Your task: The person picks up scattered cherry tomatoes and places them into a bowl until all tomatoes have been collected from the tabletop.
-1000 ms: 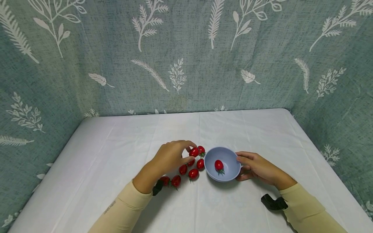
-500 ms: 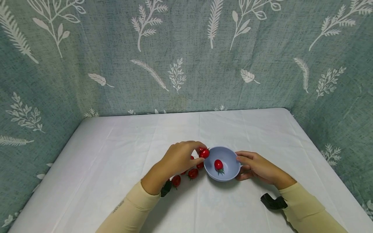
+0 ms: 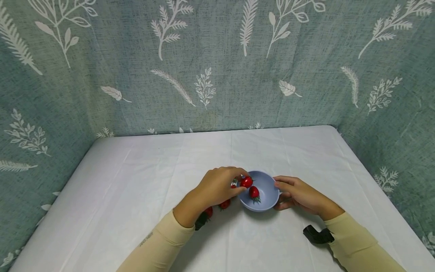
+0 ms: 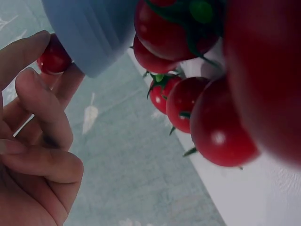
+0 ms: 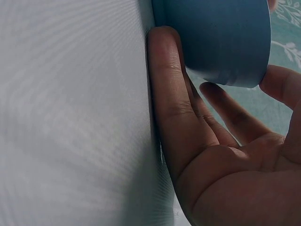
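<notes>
The left hand (image 3: 219, 186) pinches a red tomato (image 3: 247, 182) over the left side of the blue bowl (image 3: 269, 190). The right hand (image 3: 299, 194) grips the bowl's right side. Another tomato (image 3: 253, 192) sits inside; more tomatoes (image 4: 223, 129) lie left of the bowl.

Head view: left hand (image 3: 219, 185) covers most of the loose cherry tomatoes (image 3: 224, 204); only parts of a few show, count not obtainable. Held tomato (image 3: 246, 182) partly covered by the same hand, as is the near-left rim of the blue bowl (image 3: 268, 190). Black wrist device (image 3: 201, 221) partly hidden under the wrist. Lettering on left sleeve (image 3: 146, 239) too small to read; this and right sleeve (image 3: 360, 241) cut by bottom edge. Left wrist view: nearest tomato (image 4: 268, 70) out of focus, cut by right edge. Right wrist view: right hand (image 5: 225, 155) cut by right and bottom edges; bowl cut at top, interior not visible.
</notes>
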### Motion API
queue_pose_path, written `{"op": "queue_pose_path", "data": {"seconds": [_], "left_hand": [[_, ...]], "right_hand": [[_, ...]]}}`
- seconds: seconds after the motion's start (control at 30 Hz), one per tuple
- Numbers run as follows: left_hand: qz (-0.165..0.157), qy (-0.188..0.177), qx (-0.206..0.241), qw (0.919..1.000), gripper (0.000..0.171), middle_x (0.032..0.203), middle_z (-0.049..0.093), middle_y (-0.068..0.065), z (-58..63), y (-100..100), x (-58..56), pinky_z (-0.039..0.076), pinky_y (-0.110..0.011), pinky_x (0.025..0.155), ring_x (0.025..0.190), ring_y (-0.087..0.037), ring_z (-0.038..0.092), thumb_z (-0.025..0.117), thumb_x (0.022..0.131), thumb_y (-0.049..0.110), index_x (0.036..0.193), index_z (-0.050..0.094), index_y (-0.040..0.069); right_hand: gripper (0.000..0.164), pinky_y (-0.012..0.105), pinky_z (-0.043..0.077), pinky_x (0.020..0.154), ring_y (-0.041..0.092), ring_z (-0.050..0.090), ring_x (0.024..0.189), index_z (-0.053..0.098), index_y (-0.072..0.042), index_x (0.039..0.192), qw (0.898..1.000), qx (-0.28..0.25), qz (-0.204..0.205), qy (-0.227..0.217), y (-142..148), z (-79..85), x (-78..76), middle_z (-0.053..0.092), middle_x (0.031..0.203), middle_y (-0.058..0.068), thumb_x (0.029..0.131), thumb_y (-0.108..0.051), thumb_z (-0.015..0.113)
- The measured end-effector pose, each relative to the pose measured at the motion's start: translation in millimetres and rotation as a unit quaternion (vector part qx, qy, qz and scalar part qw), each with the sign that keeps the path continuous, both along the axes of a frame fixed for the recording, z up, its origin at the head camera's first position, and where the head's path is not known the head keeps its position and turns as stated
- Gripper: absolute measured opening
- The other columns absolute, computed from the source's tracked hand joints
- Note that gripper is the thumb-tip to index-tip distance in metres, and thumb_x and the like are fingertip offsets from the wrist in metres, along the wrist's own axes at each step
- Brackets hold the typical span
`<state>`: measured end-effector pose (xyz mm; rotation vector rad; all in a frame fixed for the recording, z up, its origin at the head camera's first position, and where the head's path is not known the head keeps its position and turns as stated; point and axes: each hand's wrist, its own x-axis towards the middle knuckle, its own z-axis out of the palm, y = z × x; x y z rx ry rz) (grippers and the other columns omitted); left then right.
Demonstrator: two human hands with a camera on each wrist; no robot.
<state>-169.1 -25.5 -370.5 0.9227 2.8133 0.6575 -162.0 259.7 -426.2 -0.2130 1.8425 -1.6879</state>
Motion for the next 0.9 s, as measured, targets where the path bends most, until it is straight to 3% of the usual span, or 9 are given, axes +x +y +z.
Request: {"op": "queue_pose_path", "data": {"seconds": [0.37, 0.9], "left_hand": [[-0.016, 0.004, -0.028, 0.9995, 0.037, 0.102, 0.073, 0.010, -4.3, 10, -1.9, 0.050, -0.029, 0.073, 0.087, -0.007, 0.064, 0.076, 0.089, 0.035, 0.124, 0.069, 0.024], [-0.021, 0.000, -0.053, 0.9984, 0.040, 0.108, 0.073, 0.007, -6.6, 18, -2.3, 0.053, -0.031, 0.078, 0.094, -0.009, 0.065, 0.077, 0.088, 0.034, 0.125, 0.069, 0.023]], "right_hand": [[0.064, 0.038, 0.060, 0.080, 0.022, 0.073, 0.091, 0.027, 0.009, 0.151, 1.000, 0.000, 0.001, 0.003, 0, 0.2, -0.7, 0.062, 0.125, 0.013, 0.106, -0.031, 0.048], [0.065, 0.039, 0.060, 0.080, 0.022, 0.073, 0.094, 0.027, 0.009, 0.152, 1.000, 0.007, -0.002, 0.006, -1, 0.3, -0.7, 0.058, 0.132, 0.019, 0.106, -0.032, 0.048]]}}
